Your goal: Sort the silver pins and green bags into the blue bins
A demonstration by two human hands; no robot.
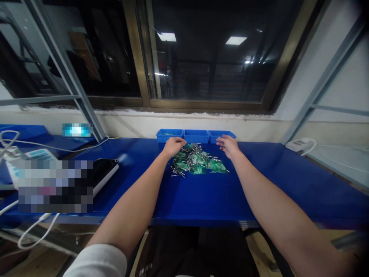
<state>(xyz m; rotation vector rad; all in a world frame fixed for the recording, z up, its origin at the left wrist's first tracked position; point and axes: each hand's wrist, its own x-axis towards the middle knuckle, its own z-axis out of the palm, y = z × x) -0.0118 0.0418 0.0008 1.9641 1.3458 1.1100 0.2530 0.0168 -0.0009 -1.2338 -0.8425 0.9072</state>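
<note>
A heap of thin silver metal pins (192, 154), which look like blind rivets, lies on the blue table mixed with small green plastic pieces or packets (217, 166). At the heap's upper left edge is my left hand (173, 146), its fingers drawn together; anything between them is hidden. My right hand (228, 146) hovers to the right of the heap, fingers slightly apart, with nothing visible in it. Behind the heap stand three blue bins side by side: a left bin (161, 135) with something greenish inside, a middle bin (196, 139) and a right bin (213, 138) partly behind my right hand.
A dark-topped device (106, 169) with a white edge and a white cable lies at the left, partly blurred out. On the right is a white power strip (300, 144). Grey metal frame posts (86, 111) flank the blue table (198, 200), and a window is behind.
</note>
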